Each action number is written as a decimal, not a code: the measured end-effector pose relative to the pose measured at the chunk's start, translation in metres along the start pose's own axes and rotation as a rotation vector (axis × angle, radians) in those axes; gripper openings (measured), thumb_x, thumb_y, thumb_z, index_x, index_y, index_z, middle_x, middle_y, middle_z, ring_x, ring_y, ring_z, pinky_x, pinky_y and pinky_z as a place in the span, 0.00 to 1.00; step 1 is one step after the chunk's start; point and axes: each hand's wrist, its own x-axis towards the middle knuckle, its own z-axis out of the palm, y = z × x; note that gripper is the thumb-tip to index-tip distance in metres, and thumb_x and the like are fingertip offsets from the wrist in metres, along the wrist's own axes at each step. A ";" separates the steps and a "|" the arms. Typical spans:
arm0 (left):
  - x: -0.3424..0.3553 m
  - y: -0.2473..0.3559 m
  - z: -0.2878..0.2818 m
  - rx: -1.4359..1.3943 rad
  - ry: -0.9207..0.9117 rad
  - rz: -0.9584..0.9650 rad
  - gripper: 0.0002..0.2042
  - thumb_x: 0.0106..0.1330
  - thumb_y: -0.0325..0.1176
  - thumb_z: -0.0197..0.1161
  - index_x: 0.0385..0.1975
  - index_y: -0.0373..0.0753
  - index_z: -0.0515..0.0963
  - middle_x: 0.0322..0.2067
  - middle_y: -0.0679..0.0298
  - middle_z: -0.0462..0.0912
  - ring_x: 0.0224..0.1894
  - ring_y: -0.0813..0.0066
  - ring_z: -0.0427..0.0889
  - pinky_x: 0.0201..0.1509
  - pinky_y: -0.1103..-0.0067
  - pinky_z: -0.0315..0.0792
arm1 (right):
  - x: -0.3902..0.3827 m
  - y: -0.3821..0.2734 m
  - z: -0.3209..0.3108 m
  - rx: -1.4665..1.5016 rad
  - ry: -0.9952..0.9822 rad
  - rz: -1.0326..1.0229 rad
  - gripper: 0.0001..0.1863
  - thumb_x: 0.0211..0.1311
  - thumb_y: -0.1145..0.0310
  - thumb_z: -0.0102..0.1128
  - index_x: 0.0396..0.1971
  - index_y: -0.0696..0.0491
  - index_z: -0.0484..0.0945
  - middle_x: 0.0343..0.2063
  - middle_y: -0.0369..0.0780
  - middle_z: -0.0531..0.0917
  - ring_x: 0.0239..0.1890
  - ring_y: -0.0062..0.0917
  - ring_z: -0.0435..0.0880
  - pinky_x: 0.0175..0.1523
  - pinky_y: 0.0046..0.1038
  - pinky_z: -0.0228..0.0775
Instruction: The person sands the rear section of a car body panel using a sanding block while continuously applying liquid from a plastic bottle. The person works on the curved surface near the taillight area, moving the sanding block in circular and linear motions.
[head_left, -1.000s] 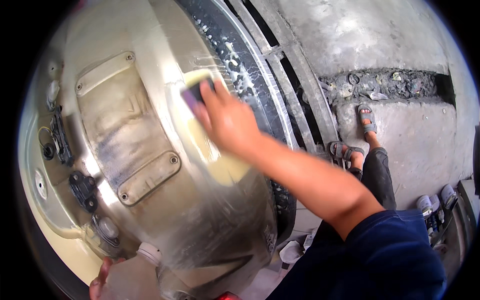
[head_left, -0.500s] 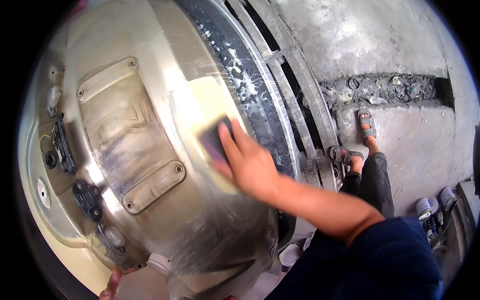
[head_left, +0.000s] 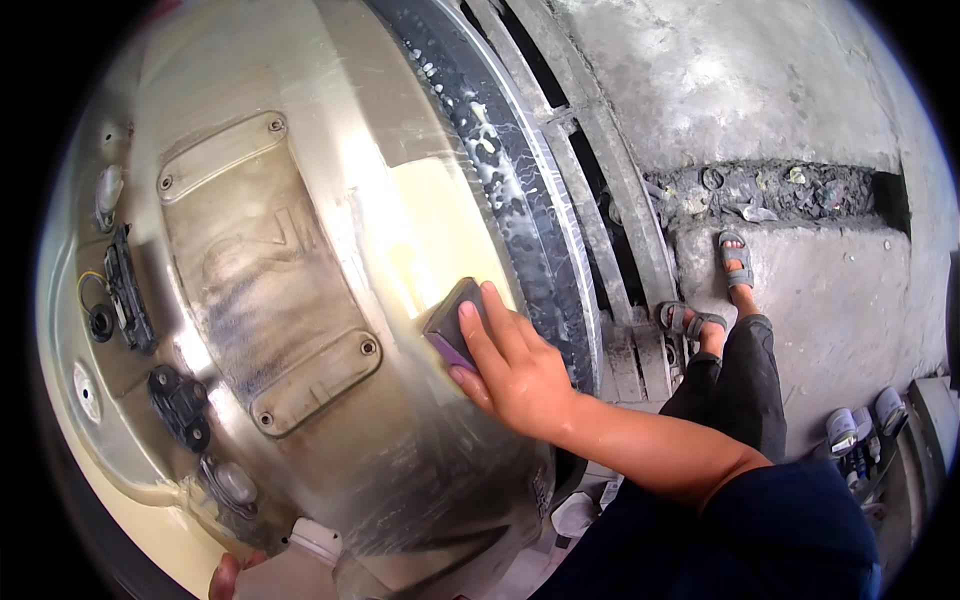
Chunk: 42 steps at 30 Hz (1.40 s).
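My right hand point(head_left: 520, 375) presses a dark grey sanding block point(head_left: 457, 322) with a purple layer onto a car body panel point(head_left: 420, 450). Fingers lie over the block's top, and the thumb is along its near side. Just above the block is a pale yellow patch point(head_left: 435, 205) on the gold-beige panel, which looks wet and shiny. At the lower left edge, my left hand point(head_left: 226, 576) is closed round a whitish plastic bottle point(head_left: 315, 541). Only a few of its fingers show, and the bottle is cut off by the picture's lower edge.
Whitish foam lies along the dark bumper strip point(head_left: 520, 200) beside the panel. Black fittings point(head_left: 178, 405) and a loose wire stick out at the left. Right of the car are a slotted concrete drain point(head_left: 600, 215), a debris-filled trench point(head_left: 770, 192), my sandalled feet and several cans point(head_left: 842, 428).
My right hand has slid the sanding block down and slightly right, off the middle of the yellow patch. The left hand and bottle have sunk lower in the picture.
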 end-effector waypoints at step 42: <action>-0.008 -0.010 -0.004 0.092 -0.022 -0.080 0.18 0.59 0.36 0.66 0.44 0.29 0.81 0.36 0.53 0.86 0.36 0.64 0.85 0.40 0.73 0.79 | 0.068 0.023 0.013 -0.041 0.194 0.147 0.31 0.60 0.54 0.63 0.58 0.58 0.72 0.52 0.56 0.77 0.36 0.47 0.82 0.38 0.40 0.79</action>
